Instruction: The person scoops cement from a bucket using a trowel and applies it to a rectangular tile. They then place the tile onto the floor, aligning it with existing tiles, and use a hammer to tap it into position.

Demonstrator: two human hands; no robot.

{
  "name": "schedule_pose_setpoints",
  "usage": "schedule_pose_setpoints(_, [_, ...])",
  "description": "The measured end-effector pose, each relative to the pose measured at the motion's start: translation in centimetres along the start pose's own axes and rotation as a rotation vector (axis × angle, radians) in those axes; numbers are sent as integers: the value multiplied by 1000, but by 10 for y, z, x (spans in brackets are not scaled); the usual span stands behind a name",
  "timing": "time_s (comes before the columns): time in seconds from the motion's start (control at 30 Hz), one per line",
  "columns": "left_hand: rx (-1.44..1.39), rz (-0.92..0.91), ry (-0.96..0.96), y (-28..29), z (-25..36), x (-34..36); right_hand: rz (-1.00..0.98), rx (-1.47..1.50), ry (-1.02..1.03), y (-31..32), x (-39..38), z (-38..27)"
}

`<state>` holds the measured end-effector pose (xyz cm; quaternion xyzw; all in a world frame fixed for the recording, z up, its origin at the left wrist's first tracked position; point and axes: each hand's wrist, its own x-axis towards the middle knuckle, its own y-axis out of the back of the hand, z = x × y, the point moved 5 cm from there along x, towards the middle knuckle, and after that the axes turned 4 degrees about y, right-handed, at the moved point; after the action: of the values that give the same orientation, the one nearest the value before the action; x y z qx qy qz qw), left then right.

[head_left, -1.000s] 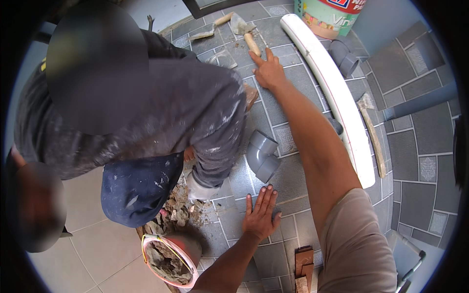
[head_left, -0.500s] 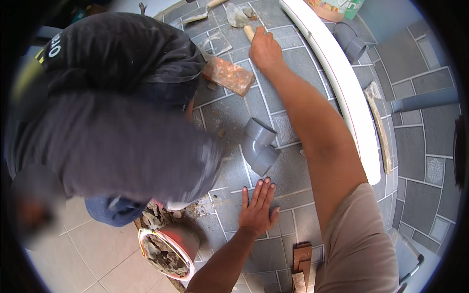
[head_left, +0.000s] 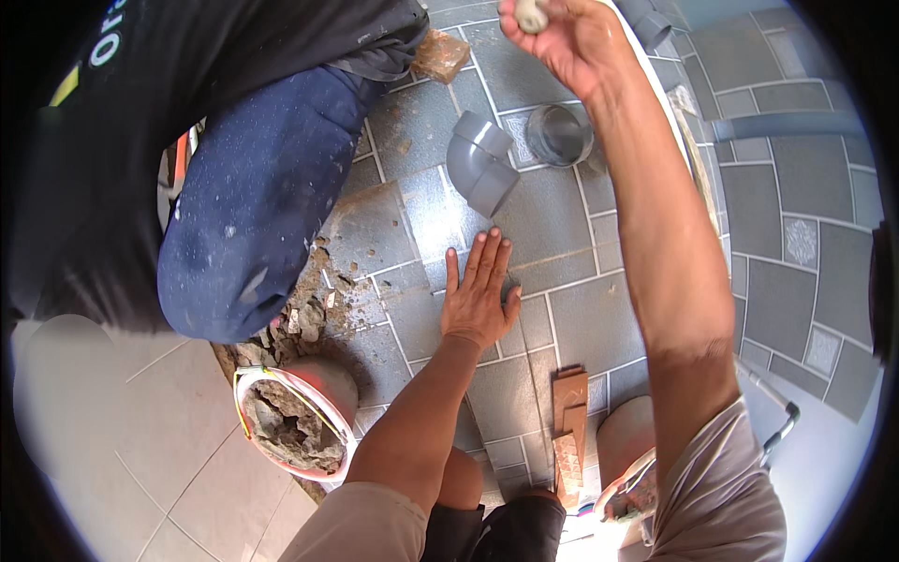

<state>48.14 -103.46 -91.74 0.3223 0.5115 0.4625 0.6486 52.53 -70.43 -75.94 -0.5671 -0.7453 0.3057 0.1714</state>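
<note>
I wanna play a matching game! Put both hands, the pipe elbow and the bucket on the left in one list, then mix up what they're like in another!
1. Left hand
2. Right hand
3. Pipe elbow
4. Left-side bucket

A. Grey and bent
B. Holding a pale rounded handle end
C. Full of lumpy grey-brown material
D. Palm down on the floor tiles

Pairs: 1-D, 2-B, 3-A, 4-C

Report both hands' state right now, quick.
Left hand: open, palm down on the grey floor tiles.
Right hand: holding a pale, round-ended handle, at the picture's top edge.
</note>
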Motion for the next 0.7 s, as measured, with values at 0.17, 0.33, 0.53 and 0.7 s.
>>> schedule_pose_setpoints(0.17, [-110, 223, -69, 8, 6, -6, 249, -323, 195, 20, -146, -11])
schedule_pose_setpoints(0.33, [-41, 320, -123, -8, 6, -10, 618, -592, 114, 20, -426, 5])
schedule_pose_setpoints(0.53, [48, 372, -125, -15, -10, -6, 691, -1439, -223, -55, -777, 18])
schedule_pose_setpoints(0.7, [120, 311, -175, -19, 5, -15, 995, -1193, -317, -137, -879, 40])
